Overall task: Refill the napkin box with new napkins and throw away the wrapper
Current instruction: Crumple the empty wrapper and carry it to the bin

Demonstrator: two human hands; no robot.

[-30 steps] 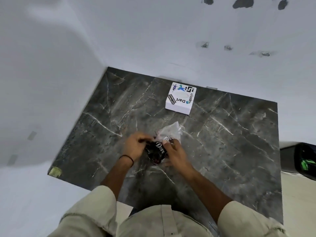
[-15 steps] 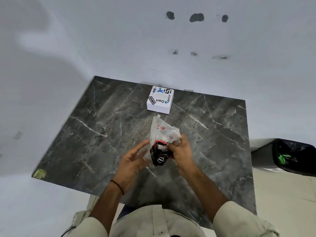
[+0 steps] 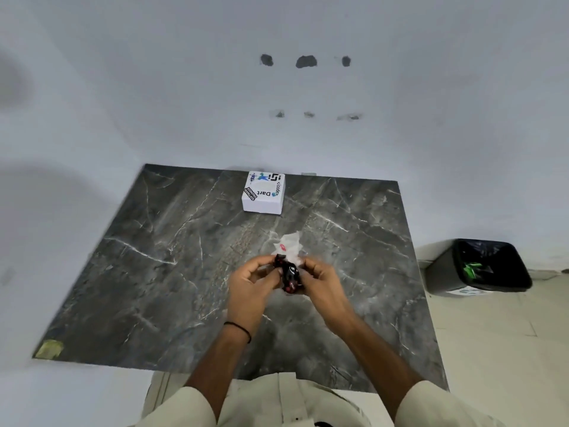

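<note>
Since half a second ago, left hand has closed; both hands' fingers, right hand, pinch the crumpled black-and-clear plastic wrapper, its long axis pointing away toward the white stickered napkin box.

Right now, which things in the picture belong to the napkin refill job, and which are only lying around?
Part of the job:
- crumpled wrapper, held between the left hand and the right hand
- white stickered napkin box at the back of the table
- black bin on the floor to the right

Only lying around:
- marble table
- yellowish scrap on the table's near left corner
</note>
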